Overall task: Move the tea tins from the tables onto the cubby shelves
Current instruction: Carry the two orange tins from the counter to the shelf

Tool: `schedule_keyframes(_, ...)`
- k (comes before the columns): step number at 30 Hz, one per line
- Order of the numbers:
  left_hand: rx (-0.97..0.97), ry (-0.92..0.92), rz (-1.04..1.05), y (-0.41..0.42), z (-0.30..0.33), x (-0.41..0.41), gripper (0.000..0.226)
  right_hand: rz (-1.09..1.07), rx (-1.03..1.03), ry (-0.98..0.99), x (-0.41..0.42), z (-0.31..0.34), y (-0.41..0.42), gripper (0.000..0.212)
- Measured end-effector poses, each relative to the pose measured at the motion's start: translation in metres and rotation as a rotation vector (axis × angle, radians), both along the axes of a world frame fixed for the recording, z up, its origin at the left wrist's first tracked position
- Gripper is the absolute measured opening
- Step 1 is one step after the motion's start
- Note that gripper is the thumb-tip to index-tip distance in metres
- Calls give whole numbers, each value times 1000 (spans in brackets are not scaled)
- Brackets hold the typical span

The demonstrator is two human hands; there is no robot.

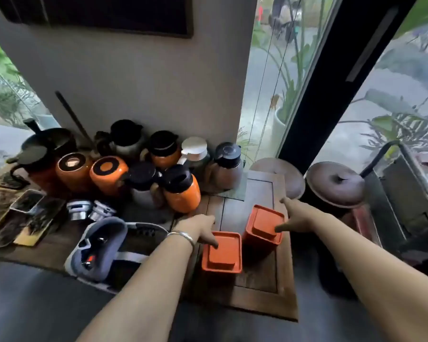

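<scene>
Wooden counter (257,290) carries two orange tea tins: left hand (203,229) grips near tin (221,253), right hand (294,218) grips far tin (263,227).

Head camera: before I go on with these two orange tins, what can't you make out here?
- Cubby shelves: none in the head view, outside the frame.
- Left tin: sides hidden below its lid by the steep downward angle.
- Left hand: fingers curl over the tin's far edge; grip unclear.
- Right hand: thumb on the right tin; the other fingertips are blurred.
</scene>
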State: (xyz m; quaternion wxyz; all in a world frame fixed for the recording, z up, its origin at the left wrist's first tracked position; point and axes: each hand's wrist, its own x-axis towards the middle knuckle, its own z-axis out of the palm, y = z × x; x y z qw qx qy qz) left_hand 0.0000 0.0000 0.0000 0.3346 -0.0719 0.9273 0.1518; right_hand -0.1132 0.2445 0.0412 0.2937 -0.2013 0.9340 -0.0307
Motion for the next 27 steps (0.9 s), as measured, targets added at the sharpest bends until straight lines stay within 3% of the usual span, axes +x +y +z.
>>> schedule_keyframes(2,-6,-36,17,13,-16,8,89,38,44,13,2,-14,2,105)
schedule_keyframes(6,-52,-59,2,30,-48,27,137,98,103,57,4,-51,0,125)
schedule_keyframes(8,-87,-19,-58,32,-57,29,144,132,122,122,-4,-65,-4,132)
schedule_keyframes(12,-150,124,-137,32,-74,31,134,200,121,175,-8,-88,-22,139)
schedule_keyframes(19,-169,251,-237,22,-82,17,127,215,49,211,-12,-107,-30,131)
schedule_keyframes(27,-171,219,-266,5,-36,-28,102,99,64,120,-26,-64,-2,113)
